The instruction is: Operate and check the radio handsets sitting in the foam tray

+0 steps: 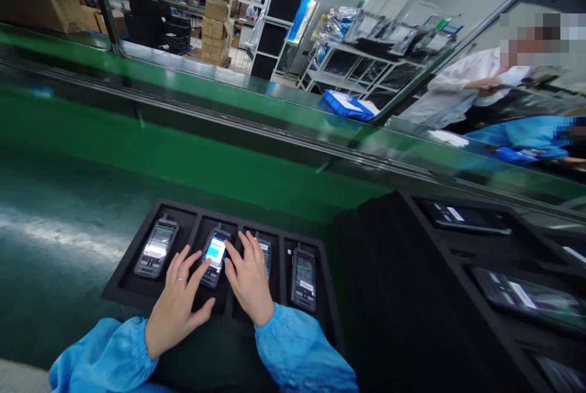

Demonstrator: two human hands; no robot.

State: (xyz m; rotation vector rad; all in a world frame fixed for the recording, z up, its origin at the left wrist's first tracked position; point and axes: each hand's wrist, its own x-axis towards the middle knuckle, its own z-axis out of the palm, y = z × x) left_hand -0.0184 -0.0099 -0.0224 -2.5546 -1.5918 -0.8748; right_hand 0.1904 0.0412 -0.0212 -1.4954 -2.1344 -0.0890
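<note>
A black slotted tray lies on the green conveyor belt with several handheld devices in its slots. The second device has a lit blue-white screen. My left hand lies open with fingers spread, its fingertips at that device's left edge. My right hand is open too, fingers resting at the device's right edge and over the third device. The first device and the fourth device lie untouched in their slots. Both my sleeves are blue.
A stack of black trays with more devices stands to the right. Across the belt a person in white and a blue sleeve are at work. Cardboard boxes, shelving and a blue bin lie beyond.
</note>
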